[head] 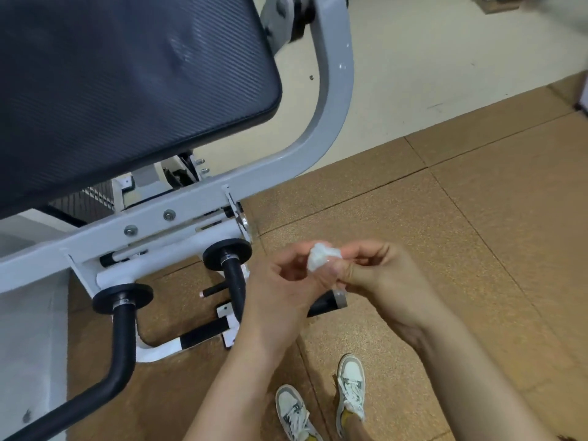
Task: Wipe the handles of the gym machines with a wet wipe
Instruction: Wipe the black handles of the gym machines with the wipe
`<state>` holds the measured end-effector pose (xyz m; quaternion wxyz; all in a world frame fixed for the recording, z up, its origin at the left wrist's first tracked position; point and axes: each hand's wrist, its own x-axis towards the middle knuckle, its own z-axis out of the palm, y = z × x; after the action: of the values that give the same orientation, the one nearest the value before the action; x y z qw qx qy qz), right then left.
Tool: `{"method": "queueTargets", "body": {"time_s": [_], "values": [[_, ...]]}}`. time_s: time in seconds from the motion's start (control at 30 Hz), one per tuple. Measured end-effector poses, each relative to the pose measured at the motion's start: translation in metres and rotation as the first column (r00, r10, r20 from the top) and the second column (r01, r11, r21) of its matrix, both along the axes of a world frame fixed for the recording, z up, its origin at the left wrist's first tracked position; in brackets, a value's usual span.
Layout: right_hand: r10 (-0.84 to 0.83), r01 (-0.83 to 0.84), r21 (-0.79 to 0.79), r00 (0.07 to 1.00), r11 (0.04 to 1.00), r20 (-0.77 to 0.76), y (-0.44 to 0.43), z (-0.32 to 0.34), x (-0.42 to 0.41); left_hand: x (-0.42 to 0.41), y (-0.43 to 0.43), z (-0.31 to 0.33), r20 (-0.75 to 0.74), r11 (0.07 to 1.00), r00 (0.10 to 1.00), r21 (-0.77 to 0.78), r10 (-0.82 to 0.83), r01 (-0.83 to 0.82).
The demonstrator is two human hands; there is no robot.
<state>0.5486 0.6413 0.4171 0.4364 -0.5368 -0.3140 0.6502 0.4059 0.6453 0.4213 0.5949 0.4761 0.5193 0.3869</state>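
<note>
A crumpled white wet wipe (322,256) is pinched between my two hands in front of the gym machine. My left hand (280,291) holds it from the left and my right hand (378,278) from the right, fingertips touching. Beneath my hands runs a black padded handle (234,281), which drops from a round black collar; its capped end (331,302) pokes out below my right thumb. A second black handle (122,342) bends down toward the lower left. Neither hand touches a handle.
The machine's dark padded seat (127,74) fills the upper left, carried on a grey-white steel frame (331,100). The floor is brown rubber tiles (477,233) with pale flooring beyond. My two sneakers (318,402) stand at the bottom.
</note>
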Motion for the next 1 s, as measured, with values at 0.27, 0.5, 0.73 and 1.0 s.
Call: {"method": "queueTargets", "body": {"time_s": [0.27,0.5,0.73,1.0], "values": [[-0.111,0.117,0.022,0.975,0.993,-0.193,-0.035,0.072,0.039,0.027,-0.017,0.065,0.156,0.983,0.984,-0.176,0.081,-0.053],[-0.32,0.293,-0.137,0.789,0.946,-0.525,-0.053,0.102,0.05,0.04,-0.028,0.09,-0.142,0.995,0.985,0.001,-0.101,0.102],[-0.386,0.389,0.039,0.92,0.92,-0.064,-0.058,0.122,0.06,0.039,-0.014,0.105,-0.136,0.943,0.94,0.074,-0.312,0.323],[-0.485,0.283,0.412,0.677,0.866,0.554,-0.062,0.129,0.103,0.135,0.009,0.123,0.388,0.957,0.915,-0.205,-0.115,0.207]]}}
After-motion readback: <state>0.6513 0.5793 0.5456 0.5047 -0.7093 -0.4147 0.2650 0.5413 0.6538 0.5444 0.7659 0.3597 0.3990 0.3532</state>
